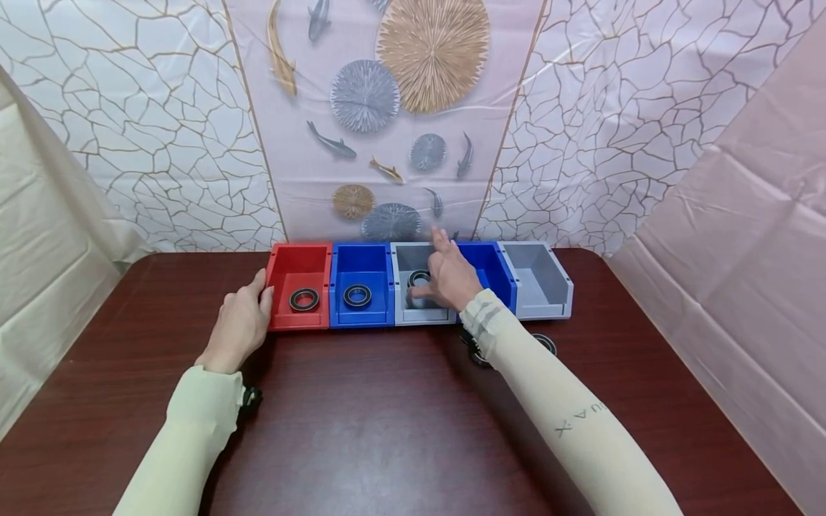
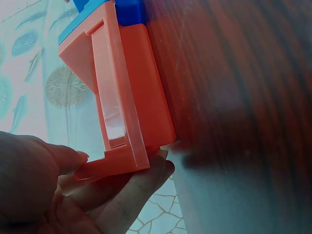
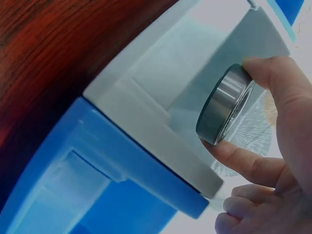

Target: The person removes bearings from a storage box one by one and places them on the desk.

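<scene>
My right hand [image 1: 452,271] pinches a ball bearing [image 3: 222,109] between thumb and finger, inside the middle grey bin [image 1: 422,317]. The right wrist view shows the bearing tilted, its steel outer ring facing the camera. At the left end of the row, my left hand [image 1: 237,319] grips the side wall of the red bin [image 2: 153,87], thumb on one face and fingers on the other. One bearing [image 1: 304,299] lies flat in the red bin, and another bearing [image 1: 357,295] lies in the blue bin [image 1: 363,265] beside it.
Right of the middle bin stand a second blue bin [image 1: 490,269], partly behind my right hand, and a grey bin [image 1: 535,283]. More bearings [image 1: 545,344] lie on the brown table [image 1: 361,430], partly hidden under my right forearm. A patterned cloth [image 1: 413,179] hangs behind the row.
</scene>
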Tool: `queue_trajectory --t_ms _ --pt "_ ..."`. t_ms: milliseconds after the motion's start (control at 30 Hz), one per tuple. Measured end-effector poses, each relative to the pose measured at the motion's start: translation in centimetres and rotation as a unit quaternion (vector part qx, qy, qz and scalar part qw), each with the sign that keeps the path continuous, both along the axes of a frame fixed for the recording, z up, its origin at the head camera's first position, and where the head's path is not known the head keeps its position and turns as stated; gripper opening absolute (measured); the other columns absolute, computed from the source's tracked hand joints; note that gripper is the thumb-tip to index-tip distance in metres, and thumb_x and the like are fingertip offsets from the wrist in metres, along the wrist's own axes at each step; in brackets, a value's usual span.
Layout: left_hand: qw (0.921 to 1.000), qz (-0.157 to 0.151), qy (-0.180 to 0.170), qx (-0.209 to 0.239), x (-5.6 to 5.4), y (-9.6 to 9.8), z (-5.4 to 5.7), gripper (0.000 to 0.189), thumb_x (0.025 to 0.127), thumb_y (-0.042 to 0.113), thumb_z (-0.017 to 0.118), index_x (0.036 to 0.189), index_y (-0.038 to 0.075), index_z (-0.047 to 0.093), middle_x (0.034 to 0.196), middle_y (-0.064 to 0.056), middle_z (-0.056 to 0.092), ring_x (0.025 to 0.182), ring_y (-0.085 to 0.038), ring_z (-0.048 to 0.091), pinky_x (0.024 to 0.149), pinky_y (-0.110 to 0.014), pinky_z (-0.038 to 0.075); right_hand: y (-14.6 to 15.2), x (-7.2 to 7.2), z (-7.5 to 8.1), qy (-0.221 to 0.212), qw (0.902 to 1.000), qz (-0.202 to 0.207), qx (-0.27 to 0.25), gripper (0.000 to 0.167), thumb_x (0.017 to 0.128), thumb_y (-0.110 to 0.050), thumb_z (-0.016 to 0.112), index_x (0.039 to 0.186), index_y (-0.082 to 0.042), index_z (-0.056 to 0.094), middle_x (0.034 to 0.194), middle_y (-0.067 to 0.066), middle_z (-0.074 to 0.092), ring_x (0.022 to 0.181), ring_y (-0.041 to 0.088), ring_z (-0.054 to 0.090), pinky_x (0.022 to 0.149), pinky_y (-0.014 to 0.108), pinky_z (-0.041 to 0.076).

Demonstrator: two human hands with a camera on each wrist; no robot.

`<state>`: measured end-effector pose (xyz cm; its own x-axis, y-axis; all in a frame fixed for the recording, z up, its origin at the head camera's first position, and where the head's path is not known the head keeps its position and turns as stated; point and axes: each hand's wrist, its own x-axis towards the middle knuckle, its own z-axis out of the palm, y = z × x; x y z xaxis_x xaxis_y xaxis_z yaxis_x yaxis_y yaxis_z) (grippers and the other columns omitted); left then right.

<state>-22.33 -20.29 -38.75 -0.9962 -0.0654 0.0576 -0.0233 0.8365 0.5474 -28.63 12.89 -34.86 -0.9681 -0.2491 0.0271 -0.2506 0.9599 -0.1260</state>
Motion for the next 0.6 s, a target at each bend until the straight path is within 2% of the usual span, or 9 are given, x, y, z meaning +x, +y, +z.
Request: queue_trajectory --t_ms 600 --pt "1.0000 -0.002 -0.004 0.003 0.1 0.0 0.1 0.062 0.110 0.026 0.041 0.163 0.007 0.015 0.154 -0.032 0.041 0.130 -0.051 0.052 0.103 -0.063 0.047 -0.4 1.6 1.1 0.018 0.9996 0.018 0.011 0.056 0.083 -0.052 0.081 0.059 -0.006 0.059 0.173 0.014 0.006 0.161 0.029 0.005 0.130 0.037 0.011"
